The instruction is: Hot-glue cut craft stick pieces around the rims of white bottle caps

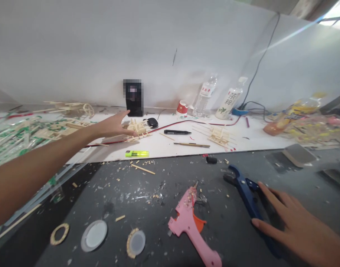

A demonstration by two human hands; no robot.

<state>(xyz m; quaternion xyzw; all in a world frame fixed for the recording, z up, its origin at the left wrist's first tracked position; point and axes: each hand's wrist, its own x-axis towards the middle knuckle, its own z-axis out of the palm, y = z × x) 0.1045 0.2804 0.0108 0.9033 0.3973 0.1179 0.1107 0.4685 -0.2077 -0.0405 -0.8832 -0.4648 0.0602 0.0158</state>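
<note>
My left hand [113, 126] reaches across to the back strip, thumb and fingers spread apart. Its fingertips are at a small wooden stick model [138, 127]; whether they touch it I cannot tell. At the right, my right hand [295, 218] lies over a blue-handled hand cutter [249, 198], thumb on one side of the handles and fingers on the other. The lower handles are partly hidden and blurred. Between the hands lies a pink glue gun [190, 226] with an orange trigger, its nozzle pointing away from me.
A wooden ring [59, 234], a white disc [94, 236] and a stick-edged disc [136, 243] lie in front. Behind are a lighter [137, 153], a black pen [177, 132], another stick model [219, 135], a phone [134, 98] and bottles [205, 94]. Plastic-wrapped sticks [22, 139] fill the left.
</note>
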